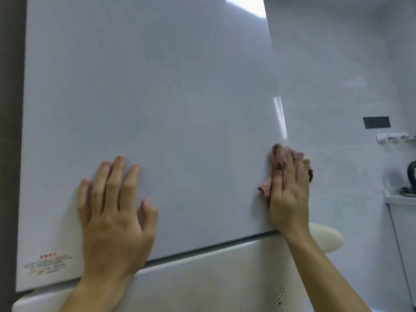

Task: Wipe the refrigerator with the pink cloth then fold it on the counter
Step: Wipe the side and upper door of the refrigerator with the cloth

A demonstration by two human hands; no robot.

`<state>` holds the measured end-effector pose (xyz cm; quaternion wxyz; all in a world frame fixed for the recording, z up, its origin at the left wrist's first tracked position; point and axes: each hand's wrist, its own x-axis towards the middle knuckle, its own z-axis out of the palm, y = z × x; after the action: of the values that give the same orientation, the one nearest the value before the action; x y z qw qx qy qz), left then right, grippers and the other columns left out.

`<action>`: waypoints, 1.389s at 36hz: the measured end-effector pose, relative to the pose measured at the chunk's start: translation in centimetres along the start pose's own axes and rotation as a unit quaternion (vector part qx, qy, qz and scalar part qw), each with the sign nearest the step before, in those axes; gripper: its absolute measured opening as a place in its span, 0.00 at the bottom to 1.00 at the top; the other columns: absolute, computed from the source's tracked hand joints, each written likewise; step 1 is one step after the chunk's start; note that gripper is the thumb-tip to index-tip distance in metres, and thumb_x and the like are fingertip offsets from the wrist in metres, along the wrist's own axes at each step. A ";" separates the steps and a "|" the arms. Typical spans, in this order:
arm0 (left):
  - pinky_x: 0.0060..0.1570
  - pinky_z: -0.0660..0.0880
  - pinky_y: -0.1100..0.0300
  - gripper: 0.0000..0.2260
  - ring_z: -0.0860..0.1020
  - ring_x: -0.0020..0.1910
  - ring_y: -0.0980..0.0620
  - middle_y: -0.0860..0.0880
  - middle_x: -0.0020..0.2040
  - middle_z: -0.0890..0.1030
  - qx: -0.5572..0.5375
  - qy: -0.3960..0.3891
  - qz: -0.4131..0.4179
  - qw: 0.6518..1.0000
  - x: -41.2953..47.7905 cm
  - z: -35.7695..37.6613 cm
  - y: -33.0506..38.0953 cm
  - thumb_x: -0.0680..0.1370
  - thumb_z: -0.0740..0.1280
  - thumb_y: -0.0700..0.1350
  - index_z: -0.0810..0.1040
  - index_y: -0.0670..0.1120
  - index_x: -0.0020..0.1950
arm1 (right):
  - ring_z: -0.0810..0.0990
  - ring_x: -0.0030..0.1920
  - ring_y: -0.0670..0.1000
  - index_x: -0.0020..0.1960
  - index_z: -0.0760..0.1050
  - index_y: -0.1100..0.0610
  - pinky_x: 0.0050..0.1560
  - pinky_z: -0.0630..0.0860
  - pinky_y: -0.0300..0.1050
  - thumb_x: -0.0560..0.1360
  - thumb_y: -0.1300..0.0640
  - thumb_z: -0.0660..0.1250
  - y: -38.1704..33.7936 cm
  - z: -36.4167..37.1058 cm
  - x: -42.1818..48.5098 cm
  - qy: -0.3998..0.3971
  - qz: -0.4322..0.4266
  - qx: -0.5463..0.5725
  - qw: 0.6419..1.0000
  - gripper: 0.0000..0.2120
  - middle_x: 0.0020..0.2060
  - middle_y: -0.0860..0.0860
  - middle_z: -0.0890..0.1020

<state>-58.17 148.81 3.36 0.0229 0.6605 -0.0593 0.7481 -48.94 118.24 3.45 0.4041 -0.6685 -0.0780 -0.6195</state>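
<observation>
A person leans both hands against the glossy white upper door of the refrigerator (157,97), seen from a head-worn camera. The left hand (114,221) lies flat on the lower middle of the door, its fingers (114,176) straight and spread, holding nothing. The right hand (288,194) presses the pink cloth (265,188) against the door's right edge, just above the bottom corner. Its fingers (290,163) lie extended and close together over the bunched fabric, which shows beyond the fingertips and beside the thumb. A small red-printed sticker (48,264) sits in the door's lower left corner. Below the gap under the door, a cream lower panel (225,278) carries scattered dark specks near its bottom right. A cream rounded handle (324,239) juts out to the right, just behind the right wrist. On the pale tiled wall at far right are a dark rectangular plate (376,122) and, under it, a short hook rail (394,137). Lower down, a white table (398,199) holds a dark object (412,174), cut off by the frame edge.
</observation>
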 end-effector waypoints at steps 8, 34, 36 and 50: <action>0.84 0.50 0.44 0.26 0.62 0.82 0.41 0.42 0.82 0.67 -0.043 -0.057 0.003 0.997 -0.2 -1.5 -0.7 0.81 0.58 0.47 0.71 0.42 0.79 | 0.41 0.85 0.49 0.86 0.47 0.55 0.84 0.38 0.49 0.84 0.44 0.47 -1.0 0.9 -4.4 0.021 0.110 0.001 0.994 0.33 0.85 0.51 0.43; 0.79 0.61 0.51 0.25 0.69 0.77 0.39 0.38 0.76 0.73 -0.009 -0.041 -0.033 0.999 -4.6 -8.0 -15.0 0.80 0.56 0.35 0.70 0.37 0.77 | 0.50 0.85 0.58 0.83 0.59 0.61 0.84 0.52 0.57 0.88 0.50 0.54 -27.8 14.4 -21.8 -0.086 -0.277 0.043 0.956 0.27 0.83 0.61 0.56; 0.77 0.65 0.47 0.23 0.71 0.75 0.38 0.38 0.75 0.74 -0.019 -0.034 -0.055 0.998 -4.9 -8.7 -15.4 0.81 0.56 0.35 0.71 0.36 0.77 | 0.46 0.85 0.57 0.84 0.55 0.60 0.85 0.48 0.56 0.88 0.51 0.53 -28.3 14.4 -22.1 -0.112 -0.308 0.047 0.944 0.28 0.84 0.60 0.53; 0.72 0.72 0.58 0.21 0.74 0.75 0.53 0.52 0.73 0.79 -0.561 -0.182 -0.202 0.782 -3.4 -12.4 -8.9 0.86 0.52 0.42 0.69 0.47 0.79 | 0.35 0.82 0.37 0.86 0.45 0.47 0.84 0.38 0.47 0.87 0.46 0.49 -26.5 7.5 -18.9 -0.339 -0.167 0.303 0.875 0.29 0.85 0.42 0.42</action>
<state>-68.98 159.27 -0.99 0.5294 0.6513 -0.3369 0.4268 -63.38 148.03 -0.93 0.4258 -0.6594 -0.5048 -0.3592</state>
